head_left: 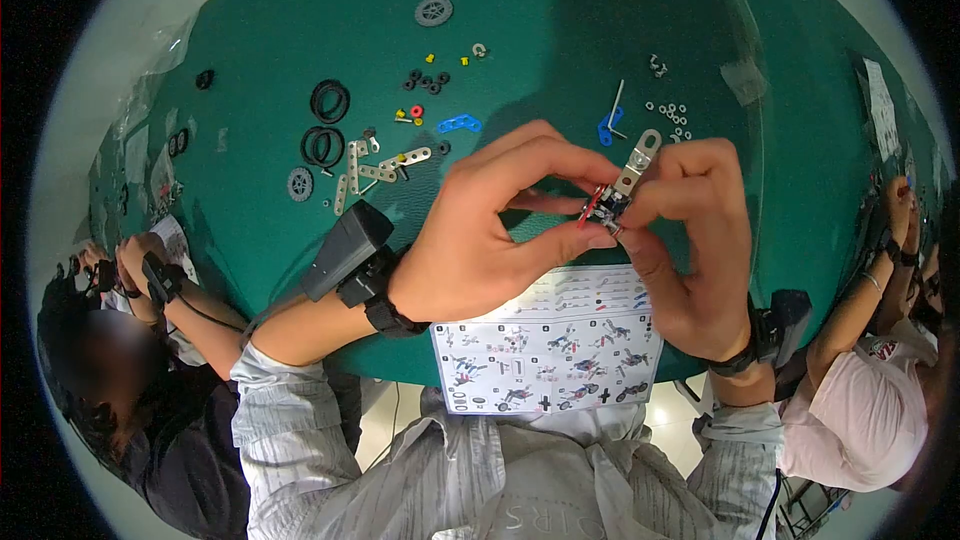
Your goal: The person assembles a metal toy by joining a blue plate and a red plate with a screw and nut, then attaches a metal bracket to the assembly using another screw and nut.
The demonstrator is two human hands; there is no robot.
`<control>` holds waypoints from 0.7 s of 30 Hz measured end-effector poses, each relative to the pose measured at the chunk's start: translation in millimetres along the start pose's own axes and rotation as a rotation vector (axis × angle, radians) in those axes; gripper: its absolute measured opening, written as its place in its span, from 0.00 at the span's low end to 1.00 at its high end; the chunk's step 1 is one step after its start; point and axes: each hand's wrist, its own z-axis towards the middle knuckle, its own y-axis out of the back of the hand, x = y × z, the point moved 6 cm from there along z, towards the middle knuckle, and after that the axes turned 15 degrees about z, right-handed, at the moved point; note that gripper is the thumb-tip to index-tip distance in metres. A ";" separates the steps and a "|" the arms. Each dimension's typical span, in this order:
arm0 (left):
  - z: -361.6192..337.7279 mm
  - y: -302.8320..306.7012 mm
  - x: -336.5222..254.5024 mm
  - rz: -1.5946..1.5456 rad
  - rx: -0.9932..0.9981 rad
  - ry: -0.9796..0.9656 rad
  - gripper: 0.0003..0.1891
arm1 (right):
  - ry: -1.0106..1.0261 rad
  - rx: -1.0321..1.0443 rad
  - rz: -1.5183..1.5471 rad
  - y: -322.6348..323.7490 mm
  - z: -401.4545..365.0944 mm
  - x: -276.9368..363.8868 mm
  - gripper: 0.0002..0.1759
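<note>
Both hands meet over the instruction sheet [545, 365] and hold one small part-built metal model [612, 202]. The model has red and dark pieces, with a silver perforated strip [640, 158] sticking up from it. My left hand [500, 225] pinches its red side between thumb and fingers. My right hand [695, 240] grips the other side, fingers curled and thumb below. Fingers partly hide the model's middle. Just beyond my hands lie a hex key [618, 100] and a blue bracket [606, 128].
Loose metal strips [355, 175], black rubber tyres [322, 145], a grey wheel [433, 11], a blue plate [460, 123] and several nuts [672, 115] lie on the green table [520, 50]. Co-workers sit at left and right, a person's hand [140, 258] showing at left.
</note>
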 end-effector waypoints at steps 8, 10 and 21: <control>2.8 10.2 -7.6 0.239 -0.127 -0.151 0.18 | -0.158 -0.007 0.279 2.2 -1.9 -20.3 0.08; 1.8 9.1 -9.3 0.248 -0.134 -0.156 0.18 | -0.153 0.004 0.320 3.2 -3.0 -20.8 0.09; 1.1 8.2 -10.8 0.259 -0.175 -0.174 0.19 | -0.294 -0.075 0.513 1.3 -5.5 -28.4 0.09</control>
